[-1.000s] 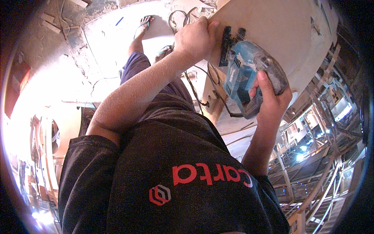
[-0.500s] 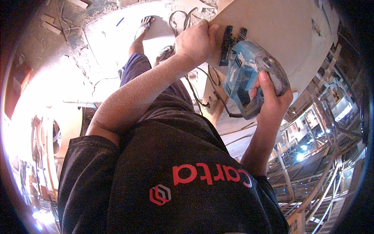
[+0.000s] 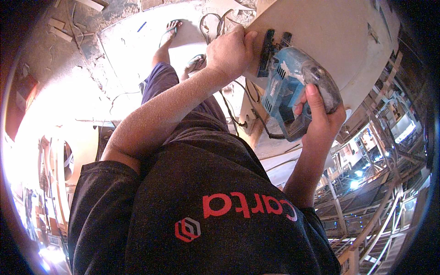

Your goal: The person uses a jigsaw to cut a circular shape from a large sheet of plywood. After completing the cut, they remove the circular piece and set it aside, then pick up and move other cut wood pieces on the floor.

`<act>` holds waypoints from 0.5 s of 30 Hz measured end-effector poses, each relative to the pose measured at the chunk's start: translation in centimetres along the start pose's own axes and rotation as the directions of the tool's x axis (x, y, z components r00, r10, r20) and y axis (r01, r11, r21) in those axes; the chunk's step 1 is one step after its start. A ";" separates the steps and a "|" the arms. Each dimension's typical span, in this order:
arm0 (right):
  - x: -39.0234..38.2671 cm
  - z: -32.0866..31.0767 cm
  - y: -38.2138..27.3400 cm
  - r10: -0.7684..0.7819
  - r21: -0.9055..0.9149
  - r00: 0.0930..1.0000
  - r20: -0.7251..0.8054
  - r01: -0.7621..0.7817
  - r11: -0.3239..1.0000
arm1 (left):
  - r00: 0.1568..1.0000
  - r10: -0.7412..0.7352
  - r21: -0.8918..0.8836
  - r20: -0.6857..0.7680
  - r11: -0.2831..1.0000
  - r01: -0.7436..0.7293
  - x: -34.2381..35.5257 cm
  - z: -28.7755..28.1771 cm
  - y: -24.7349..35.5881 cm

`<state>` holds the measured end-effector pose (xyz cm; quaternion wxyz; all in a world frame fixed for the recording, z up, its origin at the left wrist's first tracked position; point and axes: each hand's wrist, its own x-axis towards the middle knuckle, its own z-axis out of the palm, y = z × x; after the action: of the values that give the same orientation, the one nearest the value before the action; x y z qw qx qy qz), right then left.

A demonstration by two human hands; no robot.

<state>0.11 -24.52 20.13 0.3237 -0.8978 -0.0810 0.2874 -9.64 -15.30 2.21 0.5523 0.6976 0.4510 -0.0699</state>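
My right hand (image 3: 324, 120) is wrapped round the handle of a blue and black jigsaw (image 3: 284, 87), its thumb lying along the grip. The jigsaw's dark base plate sits at the near edge of a large pale wooden panel (image 3: 330, 32); the blade is hidden. Left of the tool, my left hand (image 3: 229, 52) is closed over the panel's edge, thumb on top and the other fingers mostly out of sight. Fine dust coats my left forearm.
A black power cord (image 3: 268, 133) hangs from the jigsaw, and more cable (image 3: 208, 23) loops by the panel's left corner. My feet in flip-flops (image 3: 172, 28) stand on a pale board (image 3: 123, 41). Wood scraps (image 3: 59, 30) lie at the far left; a cluttered frame structure (image 3: 366, 201) is at right.
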 end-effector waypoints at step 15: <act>0.4 0.3 -0.8 0.008 0.003 1.000 -0.009 -0.008 1.000 | 1.000 -0.006 -0.005 -0.007 1.000 0.006 0.1 0.3 -0.2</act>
<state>0.33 -23.62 20.22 0.3244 -0.8989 -0.0755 0.2846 -9.60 -15.49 1.96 0.5523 0.6951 0.4552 -0.0677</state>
